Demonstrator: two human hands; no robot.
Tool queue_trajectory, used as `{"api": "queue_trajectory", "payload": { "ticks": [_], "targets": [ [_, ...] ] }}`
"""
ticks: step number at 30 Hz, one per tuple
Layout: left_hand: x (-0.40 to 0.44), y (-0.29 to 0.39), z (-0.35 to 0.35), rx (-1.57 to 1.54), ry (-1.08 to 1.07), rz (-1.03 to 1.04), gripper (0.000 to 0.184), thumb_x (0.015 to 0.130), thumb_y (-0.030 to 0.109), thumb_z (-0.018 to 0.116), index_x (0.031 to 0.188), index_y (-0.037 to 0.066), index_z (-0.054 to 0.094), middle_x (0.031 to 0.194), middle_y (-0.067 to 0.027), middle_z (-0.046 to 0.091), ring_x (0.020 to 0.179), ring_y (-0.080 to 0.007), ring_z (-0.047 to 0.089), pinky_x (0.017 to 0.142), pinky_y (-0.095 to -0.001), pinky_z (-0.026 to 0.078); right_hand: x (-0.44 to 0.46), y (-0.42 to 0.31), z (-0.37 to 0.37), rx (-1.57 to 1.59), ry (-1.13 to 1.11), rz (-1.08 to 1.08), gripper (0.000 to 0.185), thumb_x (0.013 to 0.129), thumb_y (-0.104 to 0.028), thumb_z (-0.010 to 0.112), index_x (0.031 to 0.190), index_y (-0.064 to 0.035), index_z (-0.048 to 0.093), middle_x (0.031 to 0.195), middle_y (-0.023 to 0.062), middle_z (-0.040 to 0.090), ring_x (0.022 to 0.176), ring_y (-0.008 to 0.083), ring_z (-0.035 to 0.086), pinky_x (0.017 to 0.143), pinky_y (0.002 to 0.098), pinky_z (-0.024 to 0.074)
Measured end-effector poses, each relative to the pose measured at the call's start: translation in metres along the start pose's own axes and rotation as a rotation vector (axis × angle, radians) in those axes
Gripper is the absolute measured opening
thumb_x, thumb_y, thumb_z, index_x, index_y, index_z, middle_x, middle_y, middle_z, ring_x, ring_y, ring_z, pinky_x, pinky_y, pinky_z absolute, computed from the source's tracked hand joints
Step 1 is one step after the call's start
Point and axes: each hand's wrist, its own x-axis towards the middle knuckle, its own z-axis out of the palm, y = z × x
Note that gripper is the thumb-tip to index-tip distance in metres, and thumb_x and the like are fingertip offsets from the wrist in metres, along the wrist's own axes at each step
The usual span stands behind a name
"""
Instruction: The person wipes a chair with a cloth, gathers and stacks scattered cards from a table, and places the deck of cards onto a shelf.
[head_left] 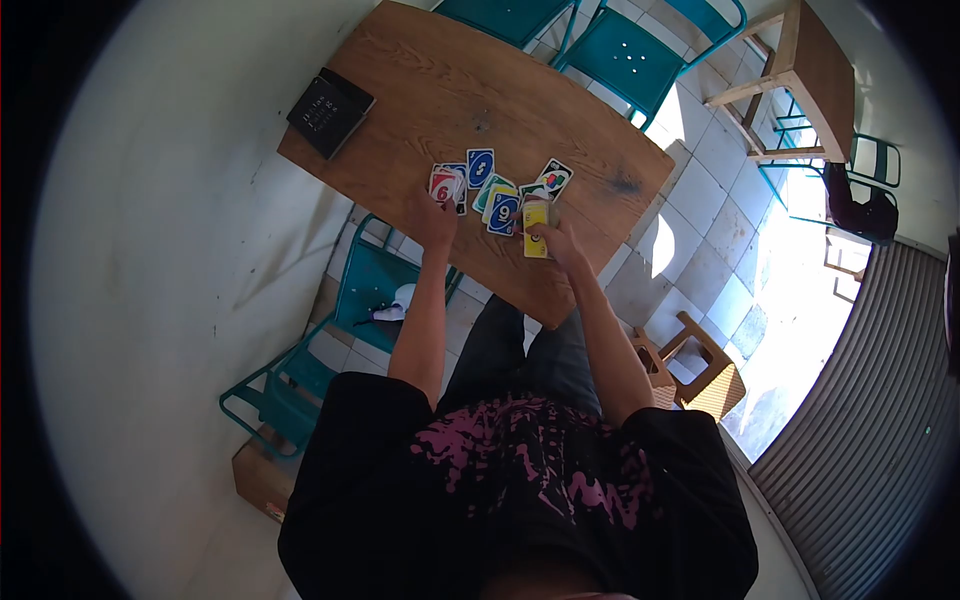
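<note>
My left hand (432, 217) is over the left part of the wooden table, its fingers closed on the lower edge of a red 6 card (442, 187). Other cards lie under and beside that one, so I cannot tell whether it is lifted. In my right hand (558, 243) is a small stack of cards with a yellow card (536, 246) on top, thumb across its face. Just left of that stack, a blue 9 card (502, 213) overlaps yellow and green cards. A blue card (481, 163) lies above the middle, and a black-bordered wild card (556, 176) sits at the upper right.
A black book (331, 113) rests at the table's (440, 80) left end. Teal metal chairs stand beyond the far edge (622, 58) and at the near left, where a white item (396, 304) lies on a seat. A wooden stool (708, 368) is at the right.
</note>
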Motion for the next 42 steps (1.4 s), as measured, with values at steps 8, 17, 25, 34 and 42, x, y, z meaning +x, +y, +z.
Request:
{"api": "queue_trajectory", "payload": {
  "ticks": [8, 17, 25, 34, 42],
  "targets": [
    [-0.045, 0.033, -0.010, -0.026, -0.182, 0.239, 0.016, 0.082, 0.018, 0.069, 0.088, 0.005, 0.063, 0.091, -0.0114, 0.063, 0.099, -0.0324, 0.056, 0.080, -0.0451, 0.044, 0.021, 0.042, 0.001, -0.096, -0.045, 0.031, 0.052, 0.082, 0.006, 0.053, 0.132, -0.0057, 0.048, 0.111, 0.0093, 0.066, 0.099, 0.0207, 0.064, 0.081, 0.0310, 0.0538],
    [-0.046, 0.018, 0.003, -0.381, -0.132, 0.011, 0.016, 0.086, 0.016, 0.067, 0.081, 0.001, 0.066, 0.072, -0.0080, 0.064, 0.066, -0.0217, 0.061, 0.063, -0.0339, 0.046, 0.015, 0.043, -0.011, -0.047, 0.016, 0.009, 0.047, 0.083, 0.005, 0.053, 0.128, -0.0047, 0.049, 0.111, 0.0101, 0.066, 0.096, 0.0204, 0.066, 0.074, 0.0318, 0.0565],
    [-0.054, 0.046, -0.033, -0.769, -1.016, -0.241, 0.029, 0.086, 0.024, 0.073, 0.090, -0.003, 0.068, 0.073, -0.0054, 0.065, 0.066, -0.0109, 0.059, 0.062, -0.0261, 0.047, 0.006, 0.023, -0.006, 0.257, 0.155, 0.207, 0.039, 0.089, -0.008, 0.064, 0.125, -0.0055, 0.050, 0.103, 0.0130, 0.065, 0.083, 0.0211, 0.068, 0.065, 0.0332, 0.0585],
    [0.000, 0.004, -0.015, -0.277, -0.083, -0.176, 0.040, 0.083, 0.028, 0.074, 0.106, -0.002, 0.061, 0.100, -0.0185, 0.066, 0.088, -0.0305, 0.065, 0.078, -0.0373, 0.051, -0.011, 0.008, -0.010, 0.370, 0.166, -0.013, 0.035, 0.088, -0.003, 0.063, 0.121, -0.0072, 0.051, 0.086, 0.0099, 0.060, 0.069, 0.0199, 0.062, 0.060, 0.0361, 0.0571],
    [0.018, -0.011, -0.006, -0.177, -0.160, -0.156, 0.048, 0.076, 0.025, 0.080, 0.111, -0.001, 0.060, 0.107, -0.0208, 0.063, 0.095, -0.0340, 0.064, 0.079, -0.0403, 0.052, -0.012, 0.007, -0.017, 0.357, 0.211, 0.015, 0.034, 0.088, -0.003, 0.063, 0.120, -0.0065, 0.049, 0.085, 0.0104, 0.059, 0.068, 0.0213, 0.062, 0.056, 0.0364, 0.0564]
  ]
}}
